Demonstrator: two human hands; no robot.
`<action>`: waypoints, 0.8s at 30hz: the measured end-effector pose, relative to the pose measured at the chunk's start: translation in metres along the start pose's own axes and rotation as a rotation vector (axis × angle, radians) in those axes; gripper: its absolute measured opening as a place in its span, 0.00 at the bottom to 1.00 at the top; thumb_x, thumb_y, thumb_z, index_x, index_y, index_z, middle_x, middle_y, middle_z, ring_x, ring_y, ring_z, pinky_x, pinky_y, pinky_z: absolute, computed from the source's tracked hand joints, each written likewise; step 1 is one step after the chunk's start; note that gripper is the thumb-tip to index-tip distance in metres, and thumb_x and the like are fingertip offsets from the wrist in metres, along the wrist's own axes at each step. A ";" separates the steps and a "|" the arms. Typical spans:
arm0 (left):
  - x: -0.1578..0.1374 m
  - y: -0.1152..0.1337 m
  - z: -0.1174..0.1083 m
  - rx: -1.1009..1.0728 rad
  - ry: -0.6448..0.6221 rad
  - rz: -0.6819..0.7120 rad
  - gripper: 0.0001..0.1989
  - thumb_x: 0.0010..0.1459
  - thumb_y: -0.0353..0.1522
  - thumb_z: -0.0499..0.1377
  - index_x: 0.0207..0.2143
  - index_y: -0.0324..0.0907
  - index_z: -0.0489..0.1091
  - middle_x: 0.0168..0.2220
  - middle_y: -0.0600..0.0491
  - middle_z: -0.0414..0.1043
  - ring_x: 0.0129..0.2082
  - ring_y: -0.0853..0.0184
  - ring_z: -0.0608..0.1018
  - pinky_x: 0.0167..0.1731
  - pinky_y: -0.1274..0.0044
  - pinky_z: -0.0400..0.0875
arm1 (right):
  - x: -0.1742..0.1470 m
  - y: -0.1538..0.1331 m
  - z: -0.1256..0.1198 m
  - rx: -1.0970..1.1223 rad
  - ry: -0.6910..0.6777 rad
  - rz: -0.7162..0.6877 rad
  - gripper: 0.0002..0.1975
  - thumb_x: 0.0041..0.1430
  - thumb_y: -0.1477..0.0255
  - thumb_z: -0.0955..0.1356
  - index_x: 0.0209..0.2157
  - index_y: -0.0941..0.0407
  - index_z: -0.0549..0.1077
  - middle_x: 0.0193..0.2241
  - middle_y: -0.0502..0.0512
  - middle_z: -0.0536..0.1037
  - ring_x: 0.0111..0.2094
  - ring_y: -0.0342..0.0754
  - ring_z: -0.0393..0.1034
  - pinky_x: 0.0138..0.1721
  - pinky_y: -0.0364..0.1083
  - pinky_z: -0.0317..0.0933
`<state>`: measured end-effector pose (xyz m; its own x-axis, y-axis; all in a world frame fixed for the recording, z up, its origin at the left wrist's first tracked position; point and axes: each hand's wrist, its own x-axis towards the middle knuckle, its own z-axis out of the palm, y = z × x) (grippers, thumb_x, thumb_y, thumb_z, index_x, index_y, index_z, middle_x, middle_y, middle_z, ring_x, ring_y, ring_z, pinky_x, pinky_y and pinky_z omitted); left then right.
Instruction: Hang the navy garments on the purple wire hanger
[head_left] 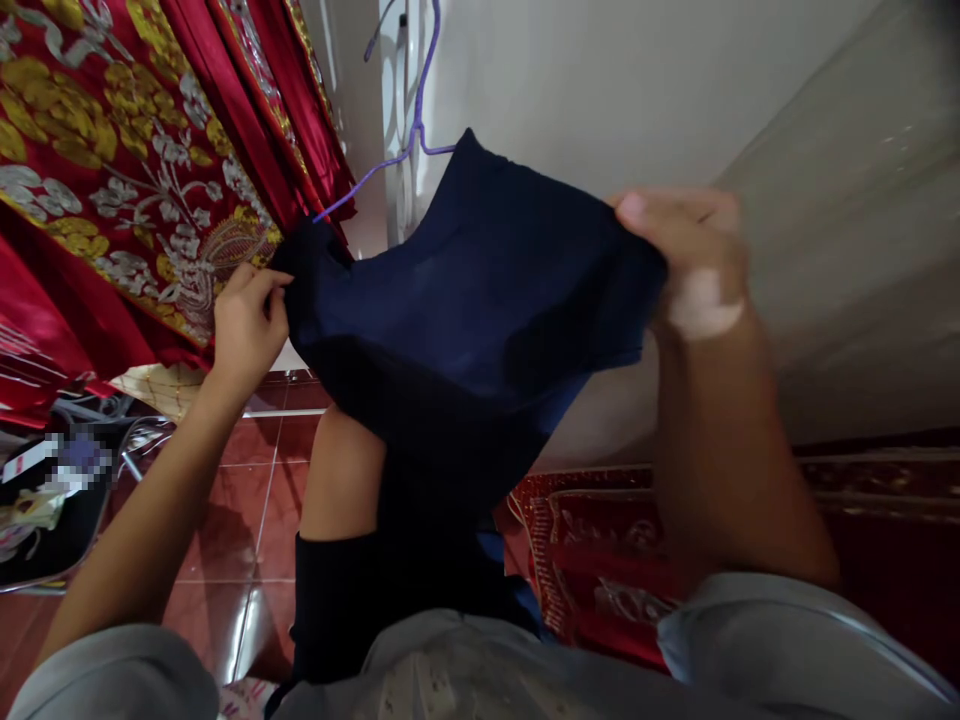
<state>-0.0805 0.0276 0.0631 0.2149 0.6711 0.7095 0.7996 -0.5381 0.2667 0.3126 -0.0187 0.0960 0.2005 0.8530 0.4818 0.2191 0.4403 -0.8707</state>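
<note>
A dark navy T-shirt (450, 300) hangs from a thin purple hanger (418, 130), spread out in front of my body. With thumb and fingers pinched, my left hand (251, 315) grips the shirt near its left shoulder. My right hand (694, 245), a little blurred, is closed on the sleeve at the other side. The hanger shows at the wide neckline; its right arm goes out of sight behind the cloth. Its hook end is near the top edge of the view.
Red curtains (112, 150) with gold and silver flowers hang at the left. A black chair (67, 520) holding small items stands below them. A pale wall (600, 90) rises behind the shirt. Red patterned rug (600, 560) lies at lower right, red tiles (247, 520) at lower left.
</note>
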 end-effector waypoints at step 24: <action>0.010 0.067 -0.017 -0.751 -0.118 -0.225 0.14 0.70 0.44 0.52 0.47 0.46 0.71 0.45 0.49 0.77 0.43 0.63 0.81 0.45 0.69 0.77 | -0.058 -0.040 0.023 0.120 -0.180 -0.252 0.07 0.50 0.74 0.71 0.23 0.53 0.68 0.18 0.46 0.59 0.18 0.39 0.48 0.20 0.45 0.38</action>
<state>-0.0345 -0.0108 0.0994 0.1850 0.8314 0.5239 0.2479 -0.5553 0.7938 0.2703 -0.0791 0.1011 -0.0199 0.7440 0.6679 0.1238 0.6647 -0.7368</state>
